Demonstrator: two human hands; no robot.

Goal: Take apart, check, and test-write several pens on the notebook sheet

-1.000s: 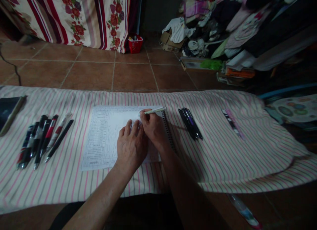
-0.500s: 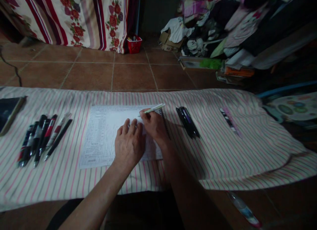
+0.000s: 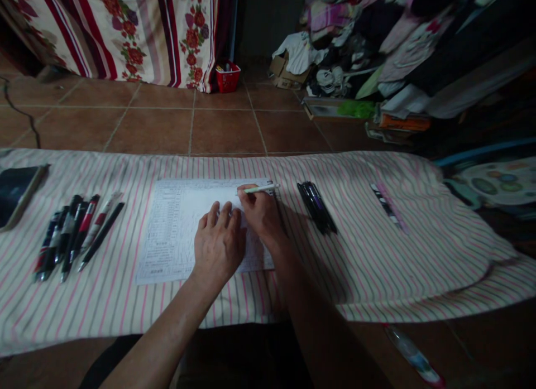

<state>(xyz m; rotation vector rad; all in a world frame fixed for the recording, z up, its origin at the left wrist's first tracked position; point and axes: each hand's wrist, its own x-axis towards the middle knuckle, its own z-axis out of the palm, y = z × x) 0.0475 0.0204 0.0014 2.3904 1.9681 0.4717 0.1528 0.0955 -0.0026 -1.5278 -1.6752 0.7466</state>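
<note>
A spiral notebook page (image 3: 180, 221) covered in writing lies in the middle of a striped cloth (image 3: 377, 249). My left hand (image 3: 218, 245) rests flat on the page, fingers stretched out. Beside it my right hand (image 3: 262, 213) is closed around a pale green pen (image 3: 262, 188), its tip touching the upper part of the page.
Several pens (image 3: 71, 235) lie in a row at the left, with a dark case (image 3: 17, 191) beyond them. A few dark pens (image 3: 316, 206) lie right of the notebook, another pen (image 3: 387, 206) farther right. A red basket (image 3: 228, 76) and piled clothes (image 3: 355, 37) sit on the tiled floor.
My right hand and the pen shifted slightly on the page, the pen's angle changing a little. My left hand stayed flat on the paper.
</note>
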